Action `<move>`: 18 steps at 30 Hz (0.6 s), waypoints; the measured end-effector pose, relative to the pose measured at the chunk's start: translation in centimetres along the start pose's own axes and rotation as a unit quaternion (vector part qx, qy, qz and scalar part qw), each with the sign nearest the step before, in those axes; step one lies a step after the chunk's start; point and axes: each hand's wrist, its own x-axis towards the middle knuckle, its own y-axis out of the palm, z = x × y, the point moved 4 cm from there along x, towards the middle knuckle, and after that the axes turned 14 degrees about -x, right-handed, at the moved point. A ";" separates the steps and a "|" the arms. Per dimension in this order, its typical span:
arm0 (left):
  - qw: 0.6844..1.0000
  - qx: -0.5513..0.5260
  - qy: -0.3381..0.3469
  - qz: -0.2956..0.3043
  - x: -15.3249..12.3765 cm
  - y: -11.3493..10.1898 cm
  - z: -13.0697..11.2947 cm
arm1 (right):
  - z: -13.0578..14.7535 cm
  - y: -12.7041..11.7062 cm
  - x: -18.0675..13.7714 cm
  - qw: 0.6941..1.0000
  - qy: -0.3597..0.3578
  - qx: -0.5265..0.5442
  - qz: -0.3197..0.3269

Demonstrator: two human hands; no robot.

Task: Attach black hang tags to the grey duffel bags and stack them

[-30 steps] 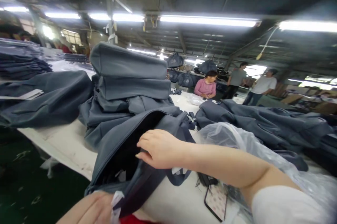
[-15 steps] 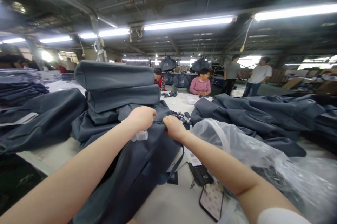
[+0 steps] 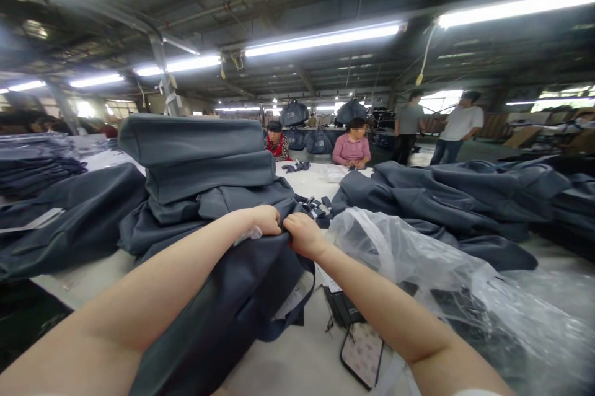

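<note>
In front of me a dark blue-grey fabric bag (image 3: 232, 309) hangs over the near part of the table, its upper edge between my hands. My left hand (image 3: 266, 219) is closed on that edge. Close beside it, nearly touching, my right hand (image 3: 302, 233) pinches the same edge from the right. A scrap of clear plastic (image 3: 251, 234) shows beneath my left wrist. The bag's strap (image 3: 297, 315) loops down on the right, with a pale label inside it. What exactly my fingertips pinch is hidden.
Folded bags (image 3: 199, 142) are stacked behind my left arm. More bags (image 3: 455, 191) and clear plastic wrapping (image 3: 409, 247) lie to the right. A phone-like patterned object (image 3: 362, 352) and black tags (image 3: 344, 306) rest on the table. Co-workers (image 3: 352, 149) sit across; two people stand farther back.
Both hands have come closer together along the bag's edge, and my left hand has dropped slightly. The bag's side has shifted, showing more of the pale label. The view has moved slightly.
</note>
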 end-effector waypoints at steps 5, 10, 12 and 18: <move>0.996 -0.038 -0.052 -0.055 -0.3 -1.3 1.5 | 0.1 -0.5 0.4 1.000 0.007 -0.012 -0.002; 0.988 -0.114 -0.086 -0.058 -3.2 -3.8 4.3 | -0.1 -1.2 1.3 0.999 0.017 -0.045 -0.006; 0.981 -0.145 -0.104 -0.069 -5.8 -4.9 6.1 | -0.4 -1.1 1.8 0.998 0.014 -0.053 -0.004; 0.951 -0.232 -0.171 -0.109 -18.2 -2.4 13.8 | -1.4 -0.3 3.7 0.998 0.013 -0.056 0.012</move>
